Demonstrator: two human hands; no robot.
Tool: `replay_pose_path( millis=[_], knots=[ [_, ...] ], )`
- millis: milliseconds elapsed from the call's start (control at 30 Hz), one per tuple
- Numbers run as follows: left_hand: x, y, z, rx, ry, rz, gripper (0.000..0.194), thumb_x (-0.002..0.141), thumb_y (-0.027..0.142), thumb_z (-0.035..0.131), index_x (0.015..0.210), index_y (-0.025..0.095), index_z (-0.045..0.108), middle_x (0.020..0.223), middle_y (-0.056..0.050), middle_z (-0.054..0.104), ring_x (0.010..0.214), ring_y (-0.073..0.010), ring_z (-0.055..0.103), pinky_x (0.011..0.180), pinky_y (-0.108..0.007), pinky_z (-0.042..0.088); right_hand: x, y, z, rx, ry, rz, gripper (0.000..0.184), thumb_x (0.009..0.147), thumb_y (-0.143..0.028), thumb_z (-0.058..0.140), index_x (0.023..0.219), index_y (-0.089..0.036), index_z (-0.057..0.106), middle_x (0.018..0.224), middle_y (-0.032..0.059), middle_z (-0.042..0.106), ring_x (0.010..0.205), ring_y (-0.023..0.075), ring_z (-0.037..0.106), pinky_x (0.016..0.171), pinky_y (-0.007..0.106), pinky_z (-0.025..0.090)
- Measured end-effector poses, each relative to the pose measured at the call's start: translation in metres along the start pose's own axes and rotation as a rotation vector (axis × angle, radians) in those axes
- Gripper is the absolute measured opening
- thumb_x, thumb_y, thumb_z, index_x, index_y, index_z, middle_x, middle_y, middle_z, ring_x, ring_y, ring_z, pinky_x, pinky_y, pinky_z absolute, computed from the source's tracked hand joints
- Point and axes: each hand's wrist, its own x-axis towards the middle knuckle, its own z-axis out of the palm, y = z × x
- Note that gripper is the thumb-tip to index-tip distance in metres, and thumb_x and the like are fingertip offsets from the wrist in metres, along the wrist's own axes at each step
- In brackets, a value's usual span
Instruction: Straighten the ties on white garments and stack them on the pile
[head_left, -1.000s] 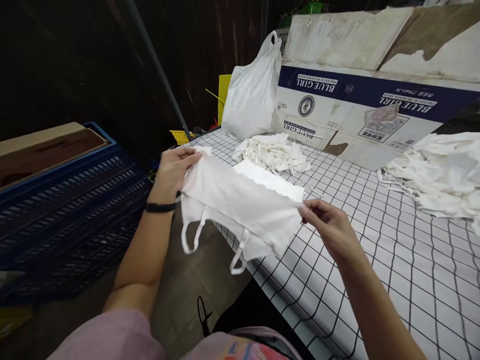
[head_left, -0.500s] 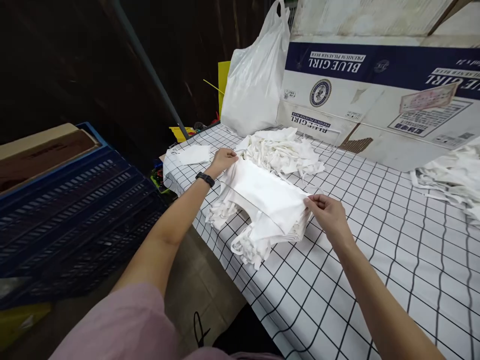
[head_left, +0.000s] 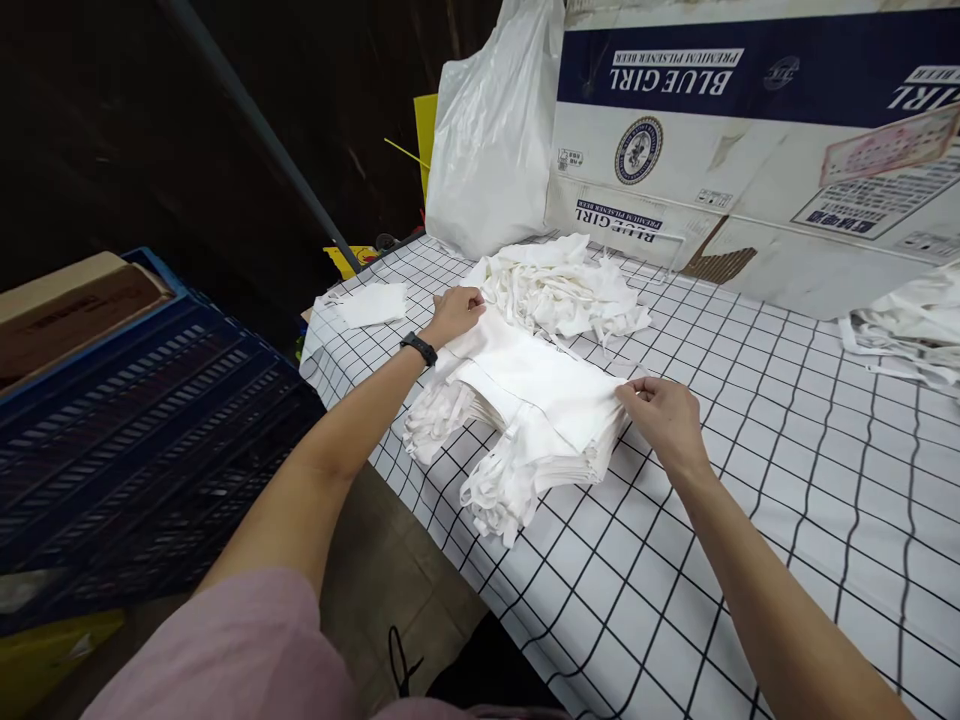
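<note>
A white cloth piece lies spread over a neat stack of similar white cloth pieces near the table's edge. Bundles of narrow straps hang from the stack on the side facing me. My left hand, with a dark band at the wrist, is closed on the far left corner of the top piece. At its right corner, my right hand pinches the cloth between thumb and fingers. Just behind the stack is a loose heap of white cloth.
A checked cloth covers the table. Behind stand a white plastic bag and a large cardboard box. More white cloth lies at the right. One flat white piece is at the far left corner. Blue crates stand left.
The top cloth piece has come down flatter onto the stack, its front edge now resting on the straps. Both hands keep hold of its corners. The view has shifted slightly.
</note>
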Motion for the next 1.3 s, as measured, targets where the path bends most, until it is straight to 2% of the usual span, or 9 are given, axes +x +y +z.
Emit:
replay_pose_path(
  millis=[233, 500, 667, 733, 833, 967, 1067, 1167, 1300],
  knots=[
    [-0.003, -0.007, 0.009, 0.024, -0.023, -0.047, 0.012, 0.084, 0.021, 0.064, 0.072, 0.020, 0.061, 0.083, -0.003, 0.073, 0.089, -0.0251, 0.065, 0.093, -0.044, 0.041, 0.003, 0.001, 0.003, 0.063, 0.036, 0.078, 0.016, 0.072, -0.034, 0.063, 0.066, -0.020, 0.067, 0.063, 0.0035, 0.064, 0.067, 0.0211, 0.056, 0.064, 0.034, 0.042],
    [-0.005, -0.007, 0.007, 0.048, -0.005, -0.022, 0.015, 0.083, 0.027, 0.070, 0.073, 0.019, 0.062, 0.086, -0.007, 0.073, 0.094, -0.0260, 0.063, 0.095, -0.043, 0.038, 0.012, 0.002, -0.003, 0.224, -0.048, 0.162, 0.018, 0.071, -0.030, 0.066, 0.058, -0.019, 0.060, 0.055, -0.0028, 0.044, 0.056, 0.0125, 0.038, 0.054, 0.030, 0.031],
    [-0.005, -0.005, 0.008, 0.058, -0.042, -0.039, 0.018, 0.084, 0.028, 0.073, 0.075, 0.020, 0.060, 0.086, -0.005, 0.070, 0.095, -0.0248, 0.061, 0.095, -0.041, 0.037, 0.017, 0.005, -0.006, 0.220, -0.050, 0.125, 0.017, 0.070, -0.027, 0.066, 0.057, -0.019, 0.060, 0.059, -0.0003, 0.052, 0.060, 0.0133, 0.044, 0.058, 0.030, 0.036],
    [-0.006, -0.004, 0.009, 0.068, -0.049, -0.043, 0.013, 0.085, 0.027, 0.072, 0.081, 0.019, 0.063, 0.085, -0.004, 0.069, 0.095, -0.0246, 0.060, 0.096, -0.041, 0.037, 0.016, 0.007, -0.007, 0.194, -0.044, 0.096, 0.015, 0.071, -0.028, 0.066, 0.060, -0.019, 0.062, 0.062, 0.0018, 0.058, 0.062, 0.0150, 0.048, 0.060, 0.031, 0.039],
    [-0.009, -0.004, 0.008, 0.082, -0.037, -0.033, 0.018, 0.087, 0.025, 0.073, 0.102, 0.021, 0.066, 0.086, -0.004, 0.068, 0.103, -0.0271, 0.056, 0.101, -0.044, 0.036, 0.008, 0.010, -0.007, 0.072, 0.047, -0.006, 0.011, 0.076, -0.029, 0.064, 0.074, -0.019, 0.068, 0.071, 0.0051, 0.067, 0.070, 0.0203, 0.058, 0.068, 0.035, 0.046],
    [-0.020, -0.003, 0.004, 0.091, 0.040, 0.071, 0.030, 0.089, 0.031, 0.072, 0.116, 0.020, 0.066, 0.116, -0.010, 0.068, 0.121, -0.0321, 0.049, 0.109, -0.049, 0.035, -0.015, 0.007, -0.005, -0.091, 0.215, -0.385, 0.023, 0.092, -0.030, 0.053, 0.101, -0.021, 0.073, 0.103, 0.0115, 0.074, 0.100, 0.0290, 0.063, 0.084, 0.043, 0.050],
    [-0.034, 0.000, -0.001, 0.061, 0.012, 0.206, 0.025, 0.095, 0.037, 0.064, 0.113, 0.021, 0.068, 0.126, -0.010, 0.065, 0.129, -0.0317, 0.051, 0.113, -0.047, 0.035, -0.035, 0.005, -0.001, -0.145, 0.105, -0.597, 0.032, 0.102, -0.031, 0.046, 0.111, -0.022, 0.075, 0.130, 0.0133, 0.070, 0.122, 0.0318, 0.061, 0.099, 0.050, 0.047],
    [-0.050, 0.003, -0.005, -0.021, -0.095, 0.349, 0.032, 0.098, 0.044, 0.057, 0.118, 0.021, 0.067, 0.133, -0.010, 0.065, 0.131, -0.0268, 0.055, 0.117, -0.040, 0.037, -0.048, 0.011, 0.003, -0.212, -0.062, -0.662, 0.038, 0.106, -0.036, 0.042, 0.123, -0.022, 0.073, 0.152, 0.0126, 0.059, 0.138, 0.0322, 0.055, 0.115, 0.057, 0.033],
    [-0.069, 0.002, -0.007, -0.059, -0.212, 0.332, 0.041, 0.101, 0.049, 0.049, 0.122, 0.019, 0.067, 0.137, -0.012, 0.065, 0.131, -0.0250, 0.057, 0.116, -0.037, 0.040, -0.053, 0.027, 0.008, -0.243, -0.143, -0.688, 0.041, 0.106, -0.039, 0.040, 0.122, -0.023, 0.075, 0.148, 0.0107, 0.063, 0.145, 0.0320, 0.050, 0.121, 0.060, 0.019]
  ],
)
